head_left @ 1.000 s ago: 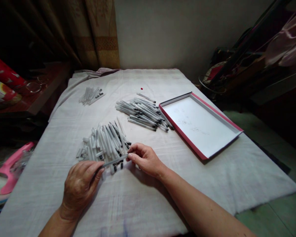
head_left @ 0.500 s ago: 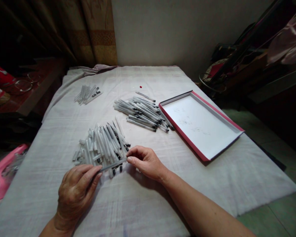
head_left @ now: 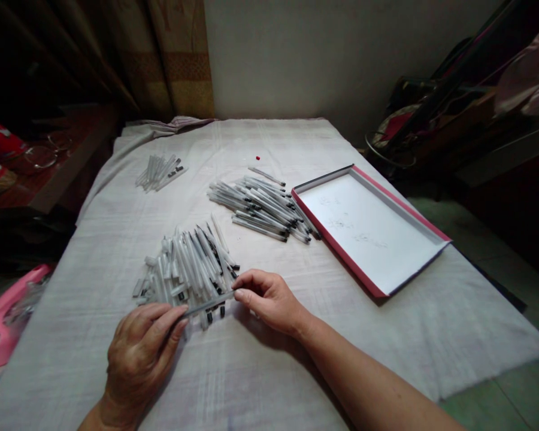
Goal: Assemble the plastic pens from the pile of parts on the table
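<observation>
Between my two hands a slim pen is held level, just in front of a heap of loose pen parts. My left hand pinches its left end between thumb and fingers. The thumb and forefinger of my right hand close on its right end. The heap of pen parts holds clear barrels, dark refills and small black pieces. Farther back lies a pile of pens with black ends, most pointing the same way. A smaller group of clear caps or tubes rests at the back left.
A shallow red-edged box lid with a white inside lies right of the pens. A tiny red piece is near the back. A pink handled object stands beyond the left edge of the cloth-covered table.
The view has shifted slightly. Both hands keep hold of the pen's ends in nearly the same place; the piles look unchanged.
</observation>
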A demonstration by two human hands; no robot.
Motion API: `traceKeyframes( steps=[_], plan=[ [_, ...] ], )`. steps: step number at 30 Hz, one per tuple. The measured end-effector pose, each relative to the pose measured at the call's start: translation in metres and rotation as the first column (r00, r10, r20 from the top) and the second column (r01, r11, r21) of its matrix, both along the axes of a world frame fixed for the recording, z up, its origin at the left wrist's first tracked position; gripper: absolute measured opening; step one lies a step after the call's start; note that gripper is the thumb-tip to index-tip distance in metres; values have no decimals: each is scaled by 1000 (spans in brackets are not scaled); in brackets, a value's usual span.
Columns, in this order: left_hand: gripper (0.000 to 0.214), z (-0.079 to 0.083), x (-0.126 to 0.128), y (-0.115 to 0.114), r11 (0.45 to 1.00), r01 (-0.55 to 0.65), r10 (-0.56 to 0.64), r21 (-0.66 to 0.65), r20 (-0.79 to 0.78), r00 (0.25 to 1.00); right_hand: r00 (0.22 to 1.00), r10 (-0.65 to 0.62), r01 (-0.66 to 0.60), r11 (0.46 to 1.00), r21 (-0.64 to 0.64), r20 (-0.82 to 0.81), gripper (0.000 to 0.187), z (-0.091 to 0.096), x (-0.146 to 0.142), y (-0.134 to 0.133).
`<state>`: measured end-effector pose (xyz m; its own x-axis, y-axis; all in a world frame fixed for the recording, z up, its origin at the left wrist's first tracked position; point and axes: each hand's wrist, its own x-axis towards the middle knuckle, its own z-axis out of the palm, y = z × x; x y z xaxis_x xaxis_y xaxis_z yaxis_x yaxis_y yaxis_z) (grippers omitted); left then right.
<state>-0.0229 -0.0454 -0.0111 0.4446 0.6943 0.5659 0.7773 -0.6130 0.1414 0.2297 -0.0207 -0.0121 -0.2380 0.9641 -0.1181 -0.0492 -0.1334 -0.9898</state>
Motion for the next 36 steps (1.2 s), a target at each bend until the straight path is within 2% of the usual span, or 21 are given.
traceKeyframes(
  steps=[22,30,36],
  plan=[
    [15,4,4,2,999,0,2,53,-45,999,999,-1,2,1000,23,-41,11,0,-1,1],
    [11,4,9,2,997,-15,17,80,-35,999,987,-107,103,994,-41,-118,16,-6,-3,3],
    [10,4,10,1,996,-37,42,81,-63,997,993,-53,48,998,-47,-102,17,-2,0,1]
  ],
)
